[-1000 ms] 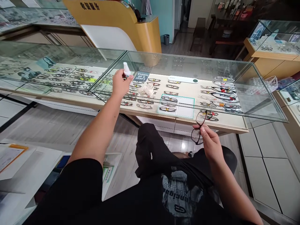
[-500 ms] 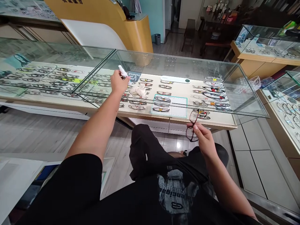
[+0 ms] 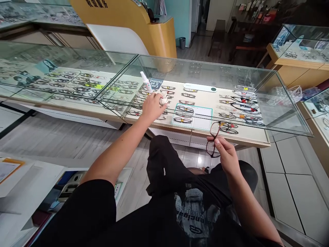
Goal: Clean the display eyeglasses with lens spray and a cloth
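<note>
On top of the glass display case, my left hand (image 3: 154,105) has its fingers curled onto a crumpled white cloth (image 3: 163,98), which they partly cover. Just beyond that hand stands a small white bottle (image 3: 146,81), upright and apart from the fingers. My right hand (image 3: 226,151) pinches a pair of dark red-framed glasses (image 3: 213,140) near the bridge. These glasses hang on end in front of the case's near edge, their lenses speckled with droplets.
Many eyeglass frames (image 3: 183,109) lie in rows inside the glass case (image 3: 203,67). A second case (image 3: 84,55) adjoins at left. A yellow counter (image 3: 161,37) is behind, and another display (image 3: 308,61) stands at far right. Open white boxes (image 3: 33,185) are at lower left.
My left hand has let go of the bottle, leaving it standing on the glass, and moved right and nearer to the cloth. My right hand still holds the glasses. The view has shifted left.
</note>
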Motion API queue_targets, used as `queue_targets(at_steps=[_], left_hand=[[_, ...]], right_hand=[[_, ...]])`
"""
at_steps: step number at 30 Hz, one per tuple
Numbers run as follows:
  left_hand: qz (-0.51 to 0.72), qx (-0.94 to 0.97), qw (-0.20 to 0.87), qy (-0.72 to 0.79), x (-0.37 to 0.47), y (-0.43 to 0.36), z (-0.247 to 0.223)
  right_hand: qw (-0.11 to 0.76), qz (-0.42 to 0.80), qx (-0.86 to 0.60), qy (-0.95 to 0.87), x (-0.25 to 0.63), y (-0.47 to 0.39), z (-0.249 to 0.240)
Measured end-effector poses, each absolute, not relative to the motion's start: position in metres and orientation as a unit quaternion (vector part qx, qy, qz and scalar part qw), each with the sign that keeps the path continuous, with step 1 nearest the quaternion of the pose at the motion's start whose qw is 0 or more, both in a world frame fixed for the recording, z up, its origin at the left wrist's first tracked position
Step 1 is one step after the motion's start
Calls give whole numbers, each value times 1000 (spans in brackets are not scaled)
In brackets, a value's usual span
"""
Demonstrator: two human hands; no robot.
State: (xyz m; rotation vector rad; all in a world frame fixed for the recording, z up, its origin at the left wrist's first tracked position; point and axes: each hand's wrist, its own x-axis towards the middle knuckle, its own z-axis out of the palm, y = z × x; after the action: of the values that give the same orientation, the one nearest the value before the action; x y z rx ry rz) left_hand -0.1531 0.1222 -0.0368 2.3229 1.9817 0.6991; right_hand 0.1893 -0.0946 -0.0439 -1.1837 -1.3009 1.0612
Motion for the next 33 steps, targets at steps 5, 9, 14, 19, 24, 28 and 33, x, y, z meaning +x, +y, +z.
queue_targets(at_steps=[5, 9, 14, 19, 24, 28, 33], left_hand=[[318, 710, 77, 624, -168, 126, -36], [501, 564, 282, 593, -168, 130, -31], [566, 351, 575, 475, -147, 117, -14], [511, 407, 615, 442, -121, 84, -2], [477, 479, 609, 415, -105, 65, -4], [485, 445, 625, 419, -98, 68, -5], [474, 468, 617, 419, -93, 73, 4]], right_hand=[[524, 436, -491, -543, 189, -96, -44], [529, 433, -490, -541, 191, -98, -47], [534, 436, -485, -538, 194, -99, -48], [538, 431, -487, -536, 194, -100, -46], [537, 428, -489, -538, 196, -102, -46], [538, 423, -493, -537, 197, -105, -45], [538, 425, -503, -527, 199, -107, -44]])
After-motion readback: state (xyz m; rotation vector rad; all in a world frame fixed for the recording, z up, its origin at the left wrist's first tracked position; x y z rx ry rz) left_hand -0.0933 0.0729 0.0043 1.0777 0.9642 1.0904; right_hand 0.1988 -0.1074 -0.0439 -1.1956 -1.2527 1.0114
